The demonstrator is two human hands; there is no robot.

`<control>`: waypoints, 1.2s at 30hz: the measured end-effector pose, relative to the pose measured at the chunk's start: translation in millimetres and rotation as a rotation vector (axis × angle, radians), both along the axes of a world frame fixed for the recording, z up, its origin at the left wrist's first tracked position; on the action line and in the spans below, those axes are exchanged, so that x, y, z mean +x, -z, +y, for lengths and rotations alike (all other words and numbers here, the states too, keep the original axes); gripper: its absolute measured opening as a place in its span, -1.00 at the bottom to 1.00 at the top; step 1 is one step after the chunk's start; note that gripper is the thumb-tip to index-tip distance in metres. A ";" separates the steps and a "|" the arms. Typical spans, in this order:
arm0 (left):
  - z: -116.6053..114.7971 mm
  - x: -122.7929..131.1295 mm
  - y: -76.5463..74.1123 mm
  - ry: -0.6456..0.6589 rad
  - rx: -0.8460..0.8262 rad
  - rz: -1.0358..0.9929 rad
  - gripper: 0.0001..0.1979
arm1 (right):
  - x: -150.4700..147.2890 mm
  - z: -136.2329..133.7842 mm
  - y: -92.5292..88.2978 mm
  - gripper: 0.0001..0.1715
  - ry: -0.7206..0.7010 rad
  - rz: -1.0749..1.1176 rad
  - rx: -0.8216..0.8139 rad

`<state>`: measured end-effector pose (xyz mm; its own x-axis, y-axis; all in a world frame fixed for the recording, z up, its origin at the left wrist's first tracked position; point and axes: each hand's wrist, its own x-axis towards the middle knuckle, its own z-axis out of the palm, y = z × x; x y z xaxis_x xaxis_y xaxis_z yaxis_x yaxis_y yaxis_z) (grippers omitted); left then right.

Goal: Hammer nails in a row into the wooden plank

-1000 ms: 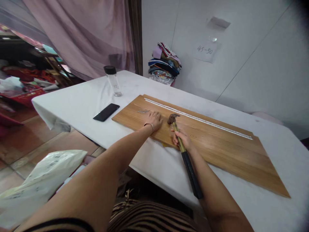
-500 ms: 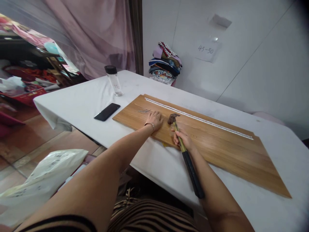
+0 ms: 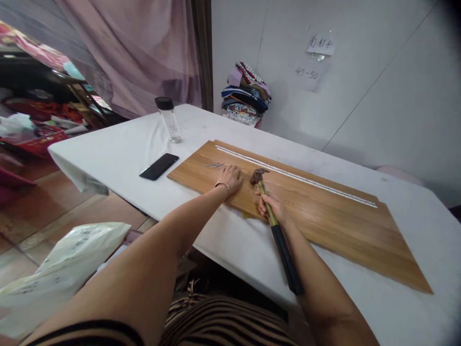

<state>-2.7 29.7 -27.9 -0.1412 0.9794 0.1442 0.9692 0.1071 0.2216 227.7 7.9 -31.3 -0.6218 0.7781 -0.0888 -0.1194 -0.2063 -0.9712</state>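
Note:
A long wooden board [image 3: 324,216] lies on the white table [image 3: 122,154], with a pale strip [image 3: 295,178] along its far edge. My right hand [image 3: 273,207] is closed round the shaft of a claw hammer [image 3: 268,206]; its head rests on the board. My left hand [image 3: 230,178] lies on the board just left of the hammer head, fingers curled down. Whether it pinches anything is hidden. A few loose nails [image 3: 215,165] lie on the board beyond that hand.
A black phone [image 3: 159,166] lies left of the board, and a clear bottle with a black cap [image 3: 169,120] stands behind it. Folded cloths [image 3: 246,93] are stacked against the white wall. A plastic bag [image 3: 61,264] sits on the floor at lower left.
Both hands and the hammer have stayed in place. A paper note on the wall now shows flat above the "45-50" label.

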 end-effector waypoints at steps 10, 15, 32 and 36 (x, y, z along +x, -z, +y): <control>-1.4 1.7 -4.4 -0.004 -0.014 -0.023 -0.59 | -0.3 0.1 2.1 -0.45 0.016 -0.017 -0.003; -0.6 0.7 -2.4 0.003 -0.012 -0.024 -0.58 | -0.3 0.0 1.8 -0.45 0.007 -0.004 -0.001; -3.9 3.5 -7.1 -0.002 -0.032 -0.019 -0.59 | -1.4 -2.9 -1.3 -0.42 0.022 -0.008 0.005; -6.6 6.1 -11.7 -0.010 -0.039 -0.005 -0.62 | -1.0 -3.5 -0.9 -0.41 0.022 -0.002 0.010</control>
